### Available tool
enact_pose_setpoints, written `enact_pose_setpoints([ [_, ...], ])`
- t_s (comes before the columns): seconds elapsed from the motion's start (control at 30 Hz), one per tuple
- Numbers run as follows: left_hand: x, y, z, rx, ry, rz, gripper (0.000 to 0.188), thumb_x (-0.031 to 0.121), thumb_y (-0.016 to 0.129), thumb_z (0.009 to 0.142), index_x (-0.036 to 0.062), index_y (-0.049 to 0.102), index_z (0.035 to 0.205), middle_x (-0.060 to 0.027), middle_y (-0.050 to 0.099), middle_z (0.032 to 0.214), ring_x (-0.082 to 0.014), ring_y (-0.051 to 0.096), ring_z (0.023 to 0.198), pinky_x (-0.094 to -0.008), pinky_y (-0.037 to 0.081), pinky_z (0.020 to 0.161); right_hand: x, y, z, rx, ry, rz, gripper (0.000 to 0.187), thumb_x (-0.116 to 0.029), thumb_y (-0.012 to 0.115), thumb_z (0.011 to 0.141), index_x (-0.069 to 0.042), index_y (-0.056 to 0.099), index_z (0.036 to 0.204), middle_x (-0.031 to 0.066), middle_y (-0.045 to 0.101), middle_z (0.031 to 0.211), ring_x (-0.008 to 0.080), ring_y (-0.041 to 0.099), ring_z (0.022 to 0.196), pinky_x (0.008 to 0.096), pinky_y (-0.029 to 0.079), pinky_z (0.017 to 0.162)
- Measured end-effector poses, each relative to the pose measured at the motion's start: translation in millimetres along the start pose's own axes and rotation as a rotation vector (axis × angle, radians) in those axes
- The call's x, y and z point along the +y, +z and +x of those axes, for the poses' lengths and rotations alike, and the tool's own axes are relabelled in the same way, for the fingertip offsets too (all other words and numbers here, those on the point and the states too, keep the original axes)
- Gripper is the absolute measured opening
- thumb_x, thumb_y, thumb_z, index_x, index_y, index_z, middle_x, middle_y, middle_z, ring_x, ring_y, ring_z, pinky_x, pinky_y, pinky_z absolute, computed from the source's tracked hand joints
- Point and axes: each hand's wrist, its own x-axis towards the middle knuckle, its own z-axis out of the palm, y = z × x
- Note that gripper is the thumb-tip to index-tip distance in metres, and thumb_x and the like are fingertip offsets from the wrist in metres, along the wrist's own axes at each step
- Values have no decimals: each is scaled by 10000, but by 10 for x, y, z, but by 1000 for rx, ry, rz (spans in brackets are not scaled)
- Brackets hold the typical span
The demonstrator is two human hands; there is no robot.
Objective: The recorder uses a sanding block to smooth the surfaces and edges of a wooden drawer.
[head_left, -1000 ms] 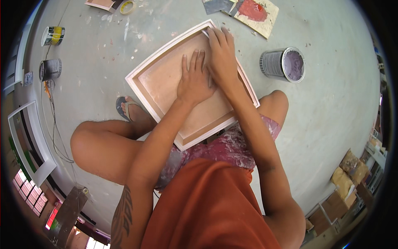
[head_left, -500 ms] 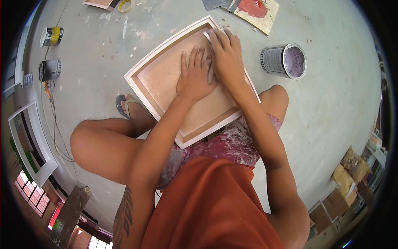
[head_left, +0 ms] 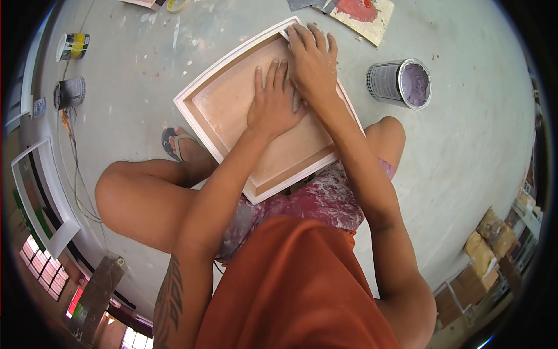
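A shallow wooden tray-like box (head_left: 224, 104) with pale raised walls rests tilted across my lap, its open side up. My left hand (head_left: 274, 107) lies flat on the inner panel with its fingers spread. Farther up, my right hand (head_left: 314, 61) curls over the far right wall, close to the far corner. A thin pale-edged piece (head_left: 284, 35) shows under its fingertips; most of it is hidden, so its kind is unclear.
To the right stands an open can of greyish-purple paste (head_left: 415, 85). A stained board (head_left: 366, 17) lies at the far right. Two cans, one with a yellow band (head_left: 75, 46) and one grey (head_left: 70, 94), stand at the left, near a cable (head_left: 74, 151).
My right hand has slid away from me along the right wall toward the far corner, taking the pale-edged piece along. My left hand has stayed on the panel.
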Motion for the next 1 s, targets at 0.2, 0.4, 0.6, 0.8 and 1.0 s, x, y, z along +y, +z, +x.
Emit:
enact_pose_setpoints([
  [0.2,-45,-43,21,-18,-17,-8,921,611,673,894,-53,514,1512,-219,348,1672,-354,193,1616,-613,69,1312,-38,-153,-353,-9,74,43,552,-142,656,909,-43,596,1449,93,589,1478,344,501,1423,648,309,1200],
  [0.4,-65,-24,-52,-23,-29,-32,900,584,684,896,-34,503,1526,-214,345,1676,-345,192,1617,-609,65,1315,-77,-129,-220,-2,21,40,589,-137,696,879,-57,595,1454,79,581,1491,341,493,1427,656,301,1202],
  [0.6,14,-5,-36,5,-19,-61,882,554,710,887,-21,503,1523,-207,347,1677,-344,187,1621,-604,57,1319,-20,-60,-151,2,42,24,571,-138,672,898,-64,594,1459,71,579,1498,341,497,1427,660,283,1209],
  [0.8,-44,-34,-20,-13,-24,-80,872,553,701,899,-32,509,1517,-205,350,1674,-346,197,1619,-603,51,1321,-63,-192,-323,-25,82,38,548,-115,646,906,-65,599,1450,80,585,1490,348,497,1433,673,273,1210],
  [1.0,-3,-37,-14,-3,-12,-49,867,544,696,901,-43,516,1513,-208,342,1678,-349,199,1617,-605,62,1320,2,-51,-110,-4,25,18,591,-149,682,901,-86,589,1481,42,571,1525,364,482,1444,682,268,1205],
])
